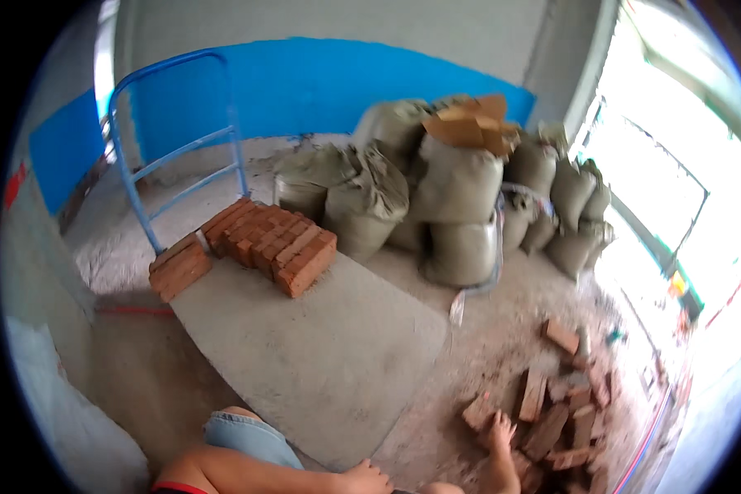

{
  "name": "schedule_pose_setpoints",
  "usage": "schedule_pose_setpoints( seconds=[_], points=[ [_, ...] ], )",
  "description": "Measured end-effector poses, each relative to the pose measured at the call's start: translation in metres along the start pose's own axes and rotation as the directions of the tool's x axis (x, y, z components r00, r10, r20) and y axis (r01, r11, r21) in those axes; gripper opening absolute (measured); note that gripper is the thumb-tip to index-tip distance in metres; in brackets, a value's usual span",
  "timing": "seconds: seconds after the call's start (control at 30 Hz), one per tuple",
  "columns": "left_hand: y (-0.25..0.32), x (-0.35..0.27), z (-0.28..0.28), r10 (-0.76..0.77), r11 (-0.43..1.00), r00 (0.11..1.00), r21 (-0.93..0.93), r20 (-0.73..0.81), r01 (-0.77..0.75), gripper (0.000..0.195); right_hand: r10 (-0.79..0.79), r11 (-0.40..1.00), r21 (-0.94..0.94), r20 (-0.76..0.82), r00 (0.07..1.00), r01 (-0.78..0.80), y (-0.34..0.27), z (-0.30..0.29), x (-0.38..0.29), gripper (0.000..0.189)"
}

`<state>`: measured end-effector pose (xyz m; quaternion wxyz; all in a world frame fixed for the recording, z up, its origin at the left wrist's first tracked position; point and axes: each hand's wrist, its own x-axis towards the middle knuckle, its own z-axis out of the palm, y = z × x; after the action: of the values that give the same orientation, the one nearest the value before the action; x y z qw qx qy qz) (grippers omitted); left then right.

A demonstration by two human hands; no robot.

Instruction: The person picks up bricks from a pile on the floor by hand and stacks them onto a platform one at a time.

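At the lower right, my right hand [501, 430] reaches to the near edge of a red brick [480, 410] lying beside a loose heap of bricks [546, 429]; whether its fingers grip the brick is not clear. My left hand [367, 477] is low in the middle, close to my knee and the near edge of the flat cart platform [321, 346]; its palm side is hidden. Rows of red bricks [272, 238] stand packed at the platform's far end, with a smaller group [180, 267] at its left corner near the blue tubular handle [114, 123].
Filled woven sacks [463, 185], stacked in places, stand behind the cart, with torn brown cardboard [475, 126] on top. A partly blue wall [321, 86] runs behind them. A bright opening lies at right, with hoses [645, 438] along the floor. A pale sheet [68, 407] is at lower left.
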<state>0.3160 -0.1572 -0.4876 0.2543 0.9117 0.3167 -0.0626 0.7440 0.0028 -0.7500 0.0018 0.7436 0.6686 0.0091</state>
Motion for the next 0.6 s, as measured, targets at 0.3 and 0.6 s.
schedule_pose_setpoints(
  seconds=[0.3,0.6],
  points=[
    [0.006,-0.027,-0.026,-0.024,0.999,0.998,-0.040,0.066,0.027,0.033,0.137,0.551,0.499,0.737,0.662,-0.669,-0.061,-0.059,-0.026,0.053],
    [-0.004,-0.066,-0.027,-0.028,1.000,0.998,0.006,-0.052,0.028,0.036,-0.052,-0.209,0.685,0.705,0.708,-0.698,-0.145,-0.167,-0.045,0.037]
  ],
)
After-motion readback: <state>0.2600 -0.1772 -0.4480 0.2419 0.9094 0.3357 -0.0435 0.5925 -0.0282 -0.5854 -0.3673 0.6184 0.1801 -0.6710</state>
